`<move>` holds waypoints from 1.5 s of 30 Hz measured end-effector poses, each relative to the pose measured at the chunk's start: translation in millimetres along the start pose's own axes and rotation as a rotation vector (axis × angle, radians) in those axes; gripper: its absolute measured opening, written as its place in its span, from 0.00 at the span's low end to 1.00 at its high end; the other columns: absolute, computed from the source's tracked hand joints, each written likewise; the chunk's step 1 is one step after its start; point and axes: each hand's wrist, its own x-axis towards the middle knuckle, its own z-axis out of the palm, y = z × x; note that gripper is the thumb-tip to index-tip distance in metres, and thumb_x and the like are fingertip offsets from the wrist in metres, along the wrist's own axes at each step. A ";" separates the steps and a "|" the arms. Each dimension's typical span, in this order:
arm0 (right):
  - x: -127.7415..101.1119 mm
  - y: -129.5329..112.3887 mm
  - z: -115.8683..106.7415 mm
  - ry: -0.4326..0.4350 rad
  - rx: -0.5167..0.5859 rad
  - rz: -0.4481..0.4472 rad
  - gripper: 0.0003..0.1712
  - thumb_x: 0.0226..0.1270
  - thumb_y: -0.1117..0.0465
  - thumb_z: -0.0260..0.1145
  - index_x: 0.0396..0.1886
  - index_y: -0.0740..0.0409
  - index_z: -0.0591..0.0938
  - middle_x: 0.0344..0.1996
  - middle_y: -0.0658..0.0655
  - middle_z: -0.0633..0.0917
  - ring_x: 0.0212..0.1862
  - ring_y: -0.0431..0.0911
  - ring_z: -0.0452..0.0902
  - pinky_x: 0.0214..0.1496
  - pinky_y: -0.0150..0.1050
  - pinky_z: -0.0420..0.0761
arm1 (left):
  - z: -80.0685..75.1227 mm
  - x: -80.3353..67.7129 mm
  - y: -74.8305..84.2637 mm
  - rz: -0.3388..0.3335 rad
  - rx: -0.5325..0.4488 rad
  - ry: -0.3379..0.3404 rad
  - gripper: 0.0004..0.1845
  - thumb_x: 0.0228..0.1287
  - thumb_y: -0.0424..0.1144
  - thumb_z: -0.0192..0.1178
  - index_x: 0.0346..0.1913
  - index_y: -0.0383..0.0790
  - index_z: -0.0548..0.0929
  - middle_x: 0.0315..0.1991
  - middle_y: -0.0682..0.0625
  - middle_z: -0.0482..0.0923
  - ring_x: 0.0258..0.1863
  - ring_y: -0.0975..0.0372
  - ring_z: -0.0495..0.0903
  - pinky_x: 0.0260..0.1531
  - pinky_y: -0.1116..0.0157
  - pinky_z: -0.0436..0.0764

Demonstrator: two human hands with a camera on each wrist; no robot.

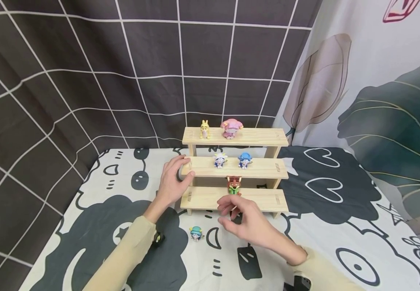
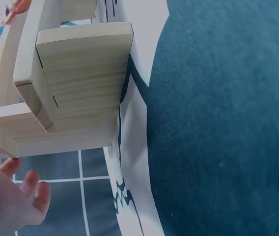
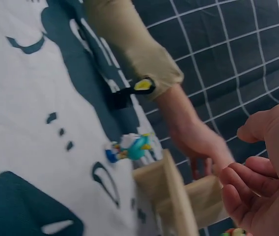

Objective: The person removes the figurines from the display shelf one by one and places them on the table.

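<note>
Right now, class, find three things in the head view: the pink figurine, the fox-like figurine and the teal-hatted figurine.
Pink figurine (image 1: 231, 127): head view, on its head.
Fox-like figurine (image 1: 234, 184): head view, on its face.
Teal-hatted figurine (image 1: 196, 231): head view, on its hat.

The left arm (image 1: 126, 250) is stretched forward, and with the left hand (image 1: 172, 182) a grip is formed between thumb and fingers — the right arm (image 1: 284, 247) is angled inward, the right hand (image 1: 248, 220) held with fingers loosely bent.
</note>
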 end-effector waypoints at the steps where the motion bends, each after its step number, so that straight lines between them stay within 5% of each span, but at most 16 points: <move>1: 2.0 -1.8 -4.1 0.012 0.002 -0.017 0.20 0.55 0.76 0.71 0.48 0.63 0.80 0.37 0.52 0.85 0.37 0.45 0.83 0.33 0.37 0.83 | 0.1 0.0 -0.3 0.000 0.000 0.001 0.22 0.64 0.38 0.63 0.60 0.34 0.81 0.66 0.38 0.71 0.63 0.45 0.67 0.62 0.46 0.65; 19: 44.9 -8.9 -69.5 0.160 -0.090 -0.014 0.18 0.57 0.79 0.68 0.48 0.67 0.80 0.37 0.58 0.86 0.37 0.44 0.81 0.36 0.32 0.81 | 1.6 -0.4 -3.4 0.013 -0.013 0.014 0.22 0.64 0.38 0.63 0.59 0.34 0.81 0.66 0.37 0.71 0.63 0.45 0.67 0.61 0.46 0.66; 45: 102.6 18.0 -109.3 0.323 -0.254 0.043 0.14 0.64 0.71 0.67 0.49 0.70 0.80 0.38 0.61 0.85 0.39 0.48 0.79 0.36 0.28 0.73 | 1.9 -0.8 -5.1 0.028 -0.028 0.021 0.22 0.63 0.39 0.63 0.59 0.33 0.80 0.66 0.37 0.71 0.63 0.44 0.67 0.61 0.45 0.66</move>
